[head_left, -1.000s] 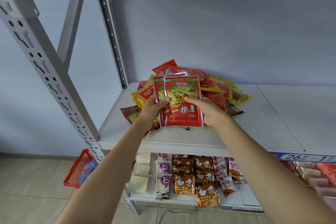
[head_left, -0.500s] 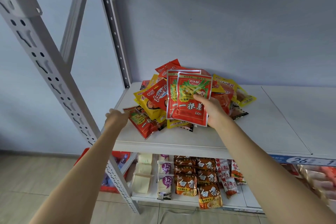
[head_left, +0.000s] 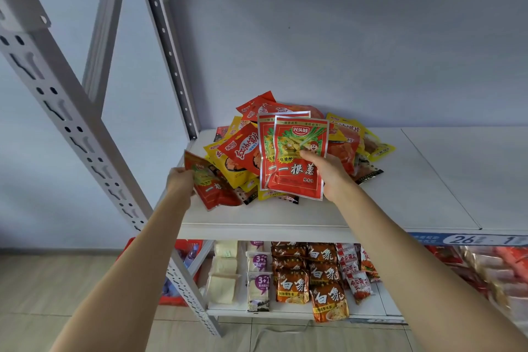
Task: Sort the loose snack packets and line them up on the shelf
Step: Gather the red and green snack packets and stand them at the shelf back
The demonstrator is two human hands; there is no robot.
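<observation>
white shelf (head_left: 328,217), packet pile (head_left: 347,148) half hidden

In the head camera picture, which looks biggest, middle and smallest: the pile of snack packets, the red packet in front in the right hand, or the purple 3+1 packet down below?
1. pile of snack packets
2. front red packet
3. purple 3+1 packet, though it sits farther from the camera.

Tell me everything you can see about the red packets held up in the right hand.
The red packets are two flat, glossy foil pouches with silver edges, fanned so the front one overlaps the other. Each shows green onions, a cartoon figure and large dark characters. The right hand holds them upright by their right edge, thumb on the front, above the front of the packet pile.
</observation>
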